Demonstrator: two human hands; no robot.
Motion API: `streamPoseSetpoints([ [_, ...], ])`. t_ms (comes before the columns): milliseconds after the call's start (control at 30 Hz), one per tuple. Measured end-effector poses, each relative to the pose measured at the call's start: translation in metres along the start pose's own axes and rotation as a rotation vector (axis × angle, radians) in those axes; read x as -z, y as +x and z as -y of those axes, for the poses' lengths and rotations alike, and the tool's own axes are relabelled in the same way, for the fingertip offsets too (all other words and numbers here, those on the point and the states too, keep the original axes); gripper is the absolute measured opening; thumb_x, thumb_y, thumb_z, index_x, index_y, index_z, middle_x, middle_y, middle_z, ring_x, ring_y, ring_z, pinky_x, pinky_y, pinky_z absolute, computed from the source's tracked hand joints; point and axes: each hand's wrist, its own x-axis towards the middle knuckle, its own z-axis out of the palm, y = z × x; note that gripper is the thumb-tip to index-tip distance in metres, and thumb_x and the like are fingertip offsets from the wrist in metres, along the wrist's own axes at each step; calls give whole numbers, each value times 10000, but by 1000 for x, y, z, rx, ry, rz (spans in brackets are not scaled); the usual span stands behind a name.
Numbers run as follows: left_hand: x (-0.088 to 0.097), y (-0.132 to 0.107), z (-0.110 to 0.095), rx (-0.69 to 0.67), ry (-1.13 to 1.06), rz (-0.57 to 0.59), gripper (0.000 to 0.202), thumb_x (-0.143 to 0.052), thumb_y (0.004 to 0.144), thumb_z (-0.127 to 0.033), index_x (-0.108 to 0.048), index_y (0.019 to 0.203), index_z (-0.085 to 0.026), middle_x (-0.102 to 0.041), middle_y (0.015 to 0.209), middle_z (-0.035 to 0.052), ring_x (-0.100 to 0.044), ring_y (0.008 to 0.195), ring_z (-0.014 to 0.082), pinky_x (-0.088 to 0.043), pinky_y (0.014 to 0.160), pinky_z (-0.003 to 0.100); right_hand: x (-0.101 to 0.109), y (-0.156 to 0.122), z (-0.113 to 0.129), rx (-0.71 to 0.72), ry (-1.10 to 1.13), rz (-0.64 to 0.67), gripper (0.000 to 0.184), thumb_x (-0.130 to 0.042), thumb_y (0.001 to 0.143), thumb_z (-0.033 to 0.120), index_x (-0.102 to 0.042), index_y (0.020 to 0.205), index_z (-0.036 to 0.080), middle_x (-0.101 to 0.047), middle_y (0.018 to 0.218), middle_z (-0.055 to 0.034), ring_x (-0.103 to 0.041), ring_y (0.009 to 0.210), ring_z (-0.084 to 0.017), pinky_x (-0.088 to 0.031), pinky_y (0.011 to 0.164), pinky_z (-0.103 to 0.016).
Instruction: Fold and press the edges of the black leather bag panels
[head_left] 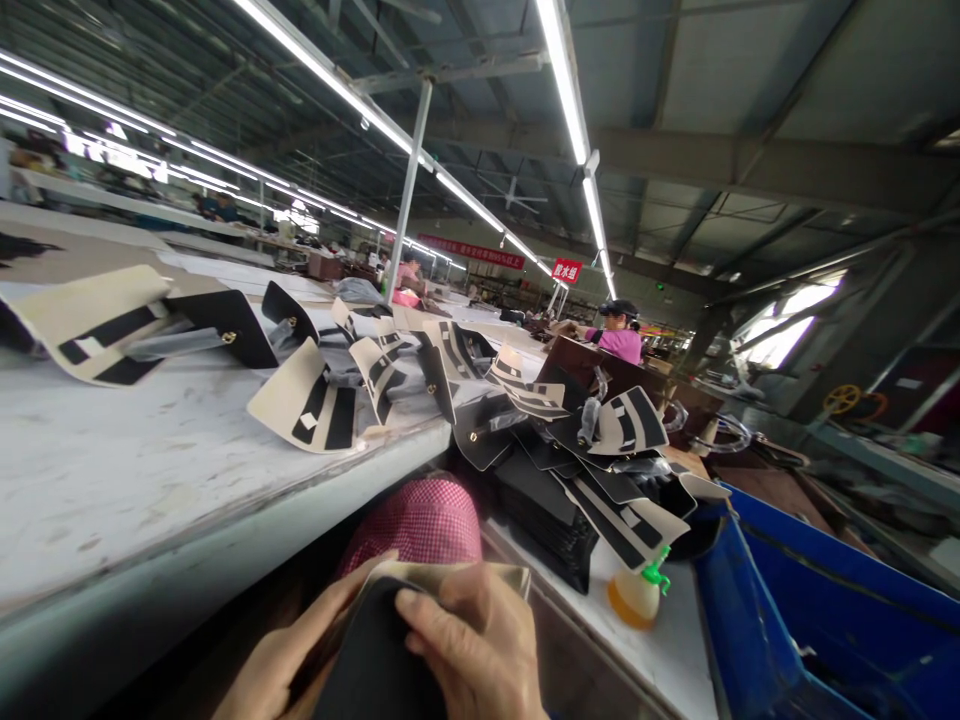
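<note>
At the bottom edge of the view, both my hands hold a black and cream bag piece (379, 650). My left hand (289, 655) grips its left edge from beneath, fingers wrapped round it. My right hand (480, 645) lies over its top right, fingers curled and pressing on the black face. Just beyond the piece sits something in pink checked cloth (424, 520). Several more black and cream striped bag pieces (525, 420) lie heaped on the long white worktable (150, 470) ahead.
A small bottle with a green cap (637, 595) stands on the table edge at right. A blue plastic bin (817, 620) sits lower right. A person in a pink top (619, 335) works farther down the line. Fluorescent tubes run overhead.
</note>
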Motion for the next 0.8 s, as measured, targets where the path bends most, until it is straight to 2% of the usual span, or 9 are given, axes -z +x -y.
streamPoseSetpoints([
  [100, 2, 3, 10, 17, -17, -23, 504, -739, 863, -476, -638, 1356, -451, -643, 1406, -93, -604, 1318, 271, -500, 1096, 371, 0, 1, 0, 16, -7, -18, 163, -626, 1027, 233, -737, 1146, 243, -650, 764, -9, -642, 638, -124, -505, 572, -221],
  [233, -3, 2, 16, -97, 75, -74, 513, -670, 881, -578, -643, 1367, -417, -694, 1337, -62, -646, 1261, 306, -548, 1057, 410, 0, 3, 0, 36, -34, -25, 146, -626, 1026, 226, -739, 1119, 224, -621, 731, 1, -611, 602, -112, -480, 543, -211],
  [433, -8, -1, 9, -169, 174, -87, 433, -605, 942, -502, -651, 1362, -408, -720, 1288, -58, -681, 1214, 270, -569, 1016, 350, 2, 3, 1, 29, -46, -24, 156, -621, 1026, 212, -735, 1130, 232, -611, 759, 0, -599, 610, -106, -480, 542, -205],
  [567, -10, -3, -5, -172, 282, -104, 380, -598, 938, -349, -691, 1293, -450, -701, 1306, -104, -679, 1215, 209, -538, 1008, 238, 4, 5, 1, 38, -43, -3, 159, -607, 1037, 228, -729, 1138, 235, -598, 745, 0, -617, 604, -107, -473, 527, -202],
  [633, -8, -4, -8, -208, 363, -105, 400, -593, 928, -292, -699, 1283, -445, -682, 1337, -105, -671, 1228, 197, -524, 1012, 217, 5, 5, 0, 46, -38, 11, 170, -600, 1040, 226, -724, 1158, 232, -602, 747, -3, -624, 600, -108, -475, 524, -203],
  [700, -3, -5, -7, -242, 432, -108, 398, -576, 937, -288, -700, 1284, -439, -676, 1350, -100, -674, 1226, 196, -525, 1004, 209, 6, 5, 0, 49, -31, 15, 176, -595, 1042, 225, -721, 1165, 229, -609, 747, -5, -624, 597, -110, -477, 526, -207],
  [800, 3, -9, -3, -217, 458, -140, 365, -577, 943, -350, -708, 1273, -438, -719, 1298, -94, -695, 1204, 196, -519, 1014, 216, 7, 6, 1, 42, -41, 24, 172, -586, 1047, 236, -730, 1139, 223, -608, 739, -8, -612, 586, -112, -476, 523, -212],
])
